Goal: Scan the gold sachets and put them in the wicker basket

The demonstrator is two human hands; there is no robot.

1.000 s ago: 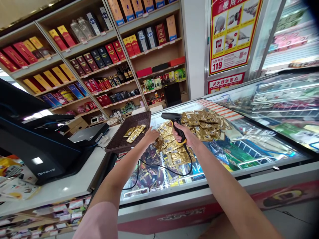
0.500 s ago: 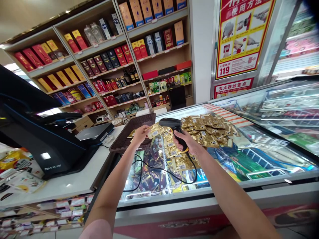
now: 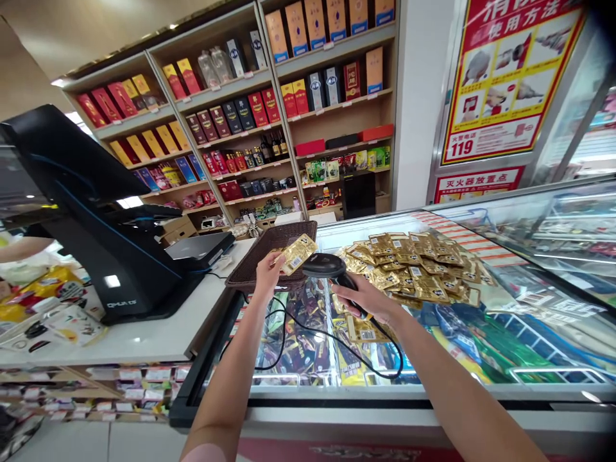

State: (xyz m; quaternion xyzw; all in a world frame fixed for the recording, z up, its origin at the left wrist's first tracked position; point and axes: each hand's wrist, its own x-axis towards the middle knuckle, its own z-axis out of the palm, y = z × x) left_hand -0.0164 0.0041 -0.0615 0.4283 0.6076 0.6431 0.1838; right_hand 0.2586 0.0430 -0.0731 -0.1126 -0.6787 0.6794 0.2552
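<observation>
Pinched in my left hand (image 3: 270, 273) is a gold foil packet (image 3: 299, 253), its barcode tilted up, over the near side of a brown woven basket (image 3: 255, 256). My right hand (image 3: 368, 296) is wrapped round the handle of a black barcode scanner (image 3: 325, 264), whose head points left toward the packet. From the handle a black cable (image 3: 332, 339) loops over the glass. A heap of gold packets (image 3: 423, 263) lies on the freezer's glass top to the right of the scanner. Some packets are partly hidden beneath my right hand.
Below the glass, the chest freezer (image 3: 308, 410) holds many bagged goods. On the left, a black point-of-sale terminal (image 3: 139, 263) and a scale (image 3: 206, 247) stand on a white counter (image 3: 144, 343). Shelves (image 3: 231, 109) of boxes line the back wall. Someone's forearm (image 3: 24, 249) shows at far left.
The view has swung left. The packet in my left hand is now over the basket, angled upward. The scanner has come lower, its head still toward the packet.
</observation>
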